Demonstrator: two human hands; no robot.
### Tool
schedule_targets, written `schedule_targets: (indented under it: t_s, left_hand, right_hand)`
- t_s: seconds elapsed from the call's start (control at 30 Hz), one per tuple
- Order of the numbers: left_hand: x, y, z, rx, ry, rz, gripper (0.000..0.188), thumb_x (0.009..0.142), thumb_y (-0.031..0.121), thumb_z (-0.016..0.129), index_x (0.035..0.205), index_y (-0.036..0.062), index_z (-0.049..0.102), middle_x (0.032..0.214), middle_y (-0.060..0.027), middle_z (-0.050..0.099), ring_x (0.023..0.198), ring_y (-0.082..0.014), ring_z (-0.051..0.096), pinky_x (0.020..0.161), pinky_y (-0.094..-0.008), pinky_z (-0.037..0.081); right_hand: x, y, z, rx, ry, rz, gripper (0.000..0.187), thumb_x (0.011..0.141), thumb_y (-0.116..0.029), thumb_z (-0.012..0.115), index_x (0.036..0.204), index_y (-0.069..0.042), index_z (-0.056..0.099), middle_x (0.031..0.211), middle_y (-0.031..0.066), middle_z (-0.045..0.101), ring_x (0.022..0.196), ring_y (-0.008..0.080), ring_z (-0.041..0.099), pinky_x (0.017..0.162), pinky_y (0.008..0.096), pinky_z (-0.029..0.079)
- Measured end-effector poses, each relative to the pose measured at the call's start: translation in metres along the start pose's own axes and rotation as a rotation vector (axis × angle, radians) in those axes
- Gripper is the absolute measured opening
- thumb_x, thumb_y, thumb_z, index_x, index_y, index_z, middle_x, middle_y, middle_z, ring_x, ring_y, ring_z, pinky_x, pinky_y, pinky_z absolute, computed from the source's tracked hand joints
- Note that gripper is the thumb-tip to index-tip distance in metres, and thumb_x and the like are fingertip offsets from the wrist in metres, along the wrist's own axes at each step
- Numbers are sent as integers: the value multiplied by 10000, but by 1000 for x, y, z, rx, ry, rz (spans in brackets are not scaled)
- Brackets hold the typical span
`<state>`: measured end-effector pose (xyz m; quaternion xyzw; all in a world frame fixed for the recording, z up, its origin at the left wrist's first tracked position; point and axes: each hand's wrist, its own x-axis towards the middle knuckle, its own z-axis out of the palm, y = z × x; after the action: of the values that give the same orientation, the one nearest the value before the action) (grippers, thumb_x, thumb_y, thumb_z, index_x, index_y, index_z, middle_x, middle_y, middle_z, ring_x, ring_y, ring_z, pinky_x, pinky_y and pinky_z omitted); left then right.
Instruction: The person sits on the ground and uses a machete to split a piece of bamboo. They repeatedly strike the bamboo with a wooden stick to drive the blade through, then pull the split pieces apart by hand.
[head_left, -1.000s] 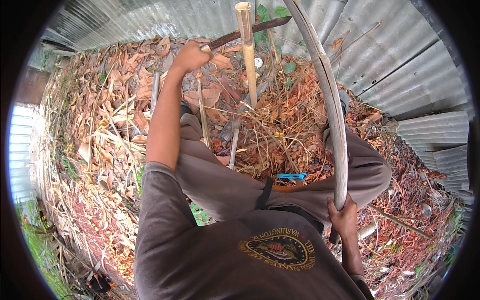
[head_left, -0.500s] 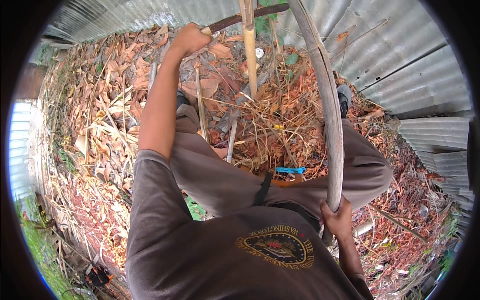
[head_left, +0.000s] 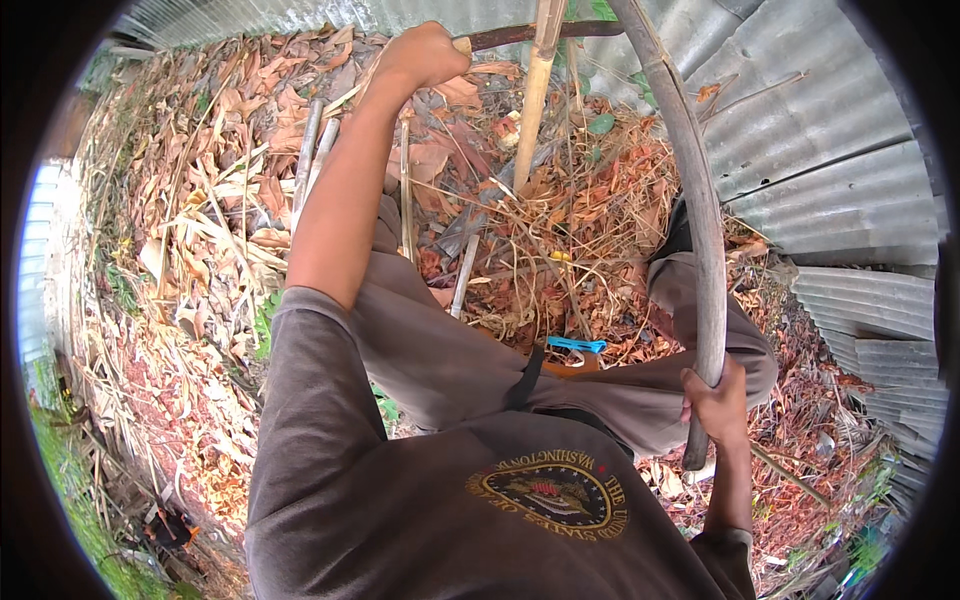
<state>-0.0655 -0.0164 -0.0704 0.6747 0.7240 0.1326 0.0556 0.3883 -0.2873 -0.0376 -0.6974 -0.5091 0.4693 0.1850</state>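
My left hand (head_left: 428, 55) is closed round the pale handle of a machete (head_left: 500, 37), its arm stretched forward. The long dark blade points right, crossing an upright bamboo pole (head_left: 537, 95) and reaching the upper part of a grey wooden pole; whether it touches either, I cannot tell. In my right hand (head_left: 718, 398) is the lower part of that long, slightly bent wooden pole (head_left: 703, 210). The pole has a lengthwise crack near its top and runs up past the upper picture edge. Its lower end sticks out just below my fist.
Dry leaves and straw (head_left: 590, 215) cover the ground between my legs. Corrugated metal sheets (head_left: 810, 130) stand along the far side and the right. A light blue object (head_left: 577, 345) lies near my lap. Cut sticks (head_left: 465, 275) lie around, and a dark-orange item (head_left: 172, 528) is at lower left.
My right hand has moved right and slightly forward, bringing the wooden pole with it. My left hand, with the machete, has also moved right and a little farther away.
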Motion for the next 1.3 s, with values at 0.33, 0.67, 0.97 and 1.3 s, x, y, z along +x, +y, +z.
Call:
schedule_targets:
  t_s: [0.33,0.67,0.97,1.3]
  left_hand:
    - [-24,4,-1,41,18,-66,416,668,326,631,889,-16,715,930,-257,681,901,-389,672,830,-436,532]
    - [-41,62,2,-123,-32,-175,388,710,341,703,867,-14,709,925,-259,680,892,-395,671,788,-448,543]
    - [-37,55,1,-156,-30,-142,360,687,291,693,839,-35,702,864,-263,677,831,-399,675,760,-452,548]
    - [-40,48,-1,-134,-4,-234,349,692,283,693,848,-28,708,843,-252,680,836,-389,683,760,-443,552]
  right_hand:
    - [20,-63,-18,349,549,-795,40,913,1,538,908,-9,499,606,69,537,505,161,555,519,314,508]
    - [-17,-92,-75,186,407,-490,59,862,13,575,883,1,522,552,55,526,440,135,543,434,259,446]
    - [35,-9,17,31,67,15,120,824,26,620,854,1,506,594,59,551,439,131,558,424,252,467]
    - [18,-88,-26,239,693,-742,97,892,-55,637,851,-28,553,553,59,566,452,131,550,466,265,460]
